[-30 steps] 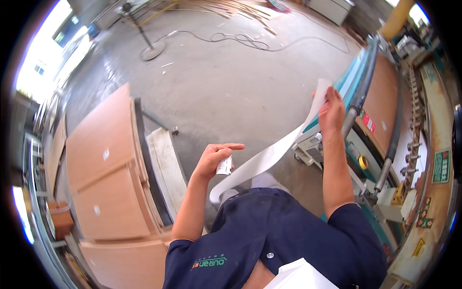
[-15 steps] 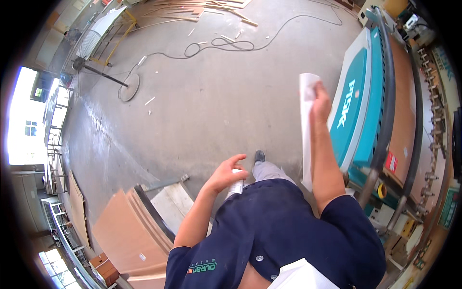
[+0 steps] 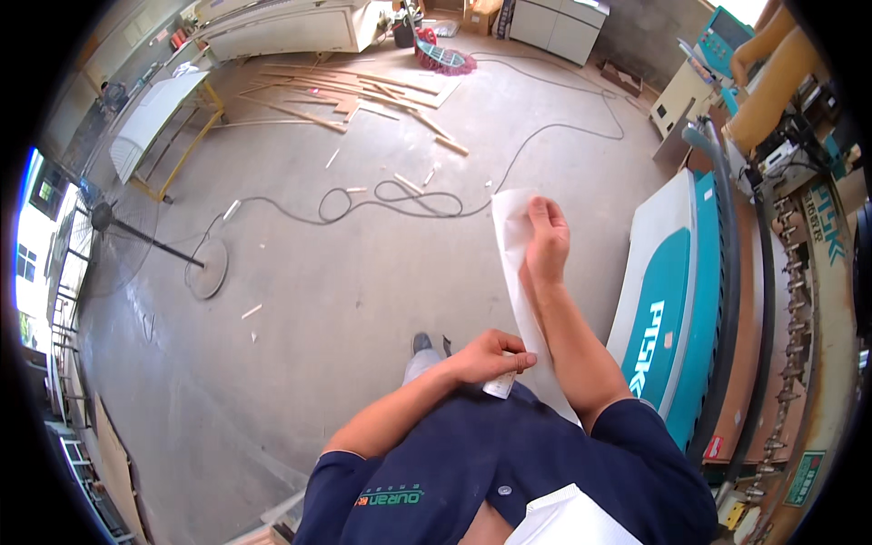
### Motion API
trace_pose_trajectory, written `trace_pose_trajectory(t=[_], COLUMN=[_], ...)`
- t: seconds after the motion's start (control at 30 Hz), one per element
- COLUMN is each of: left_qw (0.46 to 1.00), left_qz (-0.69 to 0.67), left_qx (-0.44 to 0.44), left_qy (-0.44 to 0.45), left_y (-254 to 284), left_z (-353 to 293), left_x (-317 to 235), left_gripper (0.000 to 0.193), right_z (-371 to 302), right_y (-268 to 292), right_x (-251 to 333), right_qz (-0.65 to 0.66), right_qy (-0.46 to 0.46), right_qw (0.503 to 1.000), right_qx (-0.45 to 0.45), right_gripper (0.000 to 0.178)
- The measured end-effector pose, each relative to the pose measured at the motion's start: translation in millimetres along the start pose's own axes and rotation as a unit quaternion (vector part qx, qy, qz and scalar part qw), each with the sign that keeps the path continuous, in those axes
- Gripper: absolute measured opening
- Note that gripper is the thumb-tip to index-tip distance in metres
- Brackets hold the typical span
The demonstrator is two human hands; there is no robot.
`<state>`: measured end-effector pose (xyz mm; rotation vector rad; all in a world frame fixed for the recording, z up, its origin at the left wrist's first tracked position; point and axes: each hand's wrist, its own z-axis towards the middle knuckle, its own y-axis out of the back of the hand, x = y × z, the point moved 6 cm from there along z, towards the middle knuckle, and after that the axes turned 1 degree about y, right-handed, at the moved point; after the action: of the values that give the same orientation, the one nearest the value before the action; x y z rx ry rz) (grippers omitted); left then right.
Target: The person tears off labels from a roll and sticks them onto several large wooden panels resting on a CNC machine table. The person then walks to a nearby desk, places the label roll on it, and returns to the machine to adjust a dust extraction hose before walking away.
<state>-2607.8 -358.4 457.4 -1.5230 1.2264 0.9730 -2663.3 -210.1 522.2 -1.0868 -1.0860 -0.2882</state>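
Observation:
My right hand (image 3: 547,243) is raised in front of me, thumb and fingers closed on the upper end of a long white sheet of paper (image 3: 514,238). The paper hangs down along the inside of my right forearm. Lower and to the left, in front of my waist, my left hand (image 3: 490,357) is curled around a small white object (image 3: 499,387) with faint marks. Only its lower part shows, so its kind is unclear. The left thumb and fingertips lie close to the edge of the hanging paper; whether they touch it I cannot tell.
A teal and white machine (image 3: 668,313) runs along my right. A black cable (image 3: 427,214) loops over the floor ahead. Beyond it lie several wooden strips (image 3: 363,91). On the left stand a pedestal fan (image 3: 211,271) and a yellow-legged table (image 3: 154,113).
The view has moved forward, past the stacked boards on the left. My right hand with the paper has come toward the middle. My left hand has moved right, close to the paper, fingers more curled.

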Motion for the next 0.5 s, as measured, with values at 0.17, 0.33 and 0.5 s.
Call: trace_pose_trajectory(t=[0.17, 0.33, 0.5], left_qw=[0.996, 0.994, 0.991], left_qz=[0.059, 0.11, -0.008], left_qx=[0.065, 0.012, -0.132], left_qy=[-0.021, -0.024, 0.03], left_y=[103.1, 223.6, 360.3], left_z=[80.3, 173.5, 271.3], left_x=[-69.3, -104.8, -133.7], left_gripper=[0.025, 0.023, 0.02], right_z=[113.1, 209.7, 290.0], right_y=[1.0, 63.0, 48.5], right_x=[29.8, 3.4, -83.9], right_qz=[-0.074, -0.102, -0.045], right_qy=[0.106, 0.038, -0.2], right_qw=[0.986, 0.988, 0.972], right_qx=[-0.108, -0.107, 0.113], right_gripper=[0.013, 0.018, 0.055])
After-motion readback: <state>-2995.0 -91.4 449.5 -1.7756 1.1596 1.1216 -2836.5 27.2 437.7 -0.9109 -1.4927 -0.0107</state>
